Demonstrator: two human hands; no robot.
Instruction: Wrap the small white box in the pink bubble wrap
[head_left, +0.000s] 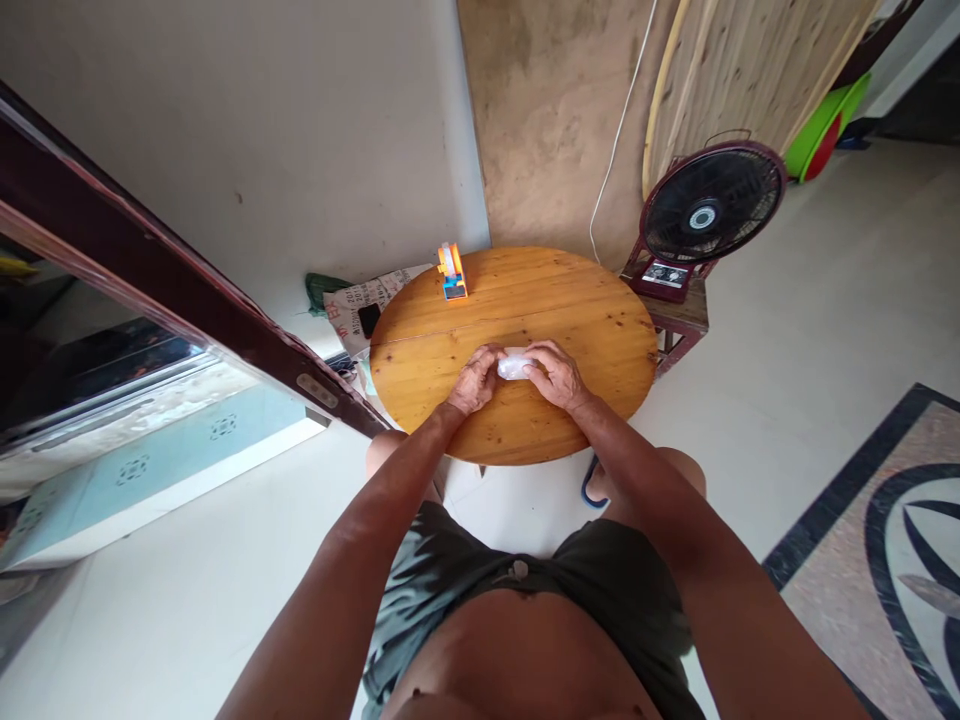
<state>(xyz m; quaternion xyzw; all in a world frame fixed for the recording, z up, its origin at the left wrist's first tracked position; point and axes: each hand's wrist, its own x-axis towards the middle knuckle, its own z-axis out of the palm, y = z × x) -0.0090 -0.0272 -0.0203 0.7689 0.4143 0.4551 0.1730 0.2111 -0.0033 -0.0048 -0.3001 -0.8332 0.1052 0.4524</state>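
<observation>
A small whitish, translucent packet (514,364) is held low over the middle of the oval wooden table (517,425). My left hand (476,379) is closed on its left end, the fingers curled. On the other end, my right hand (556,374) grips it between thumb and fingers. What is inside the packet is too small to make out. Toward the table's back edge stands an orange and blue tape dispenser (452,272), out of reach of both hands as they are now.
An electric fan (703,216) stands on a wooden stool (684,308) to the right of the table. At the left, a dark phone-like object (369,320) lies on printed sacking (349,312). A door frame (247,330) rises close by on the left. A white cord (624,110) hangs along the wall.
</observation>
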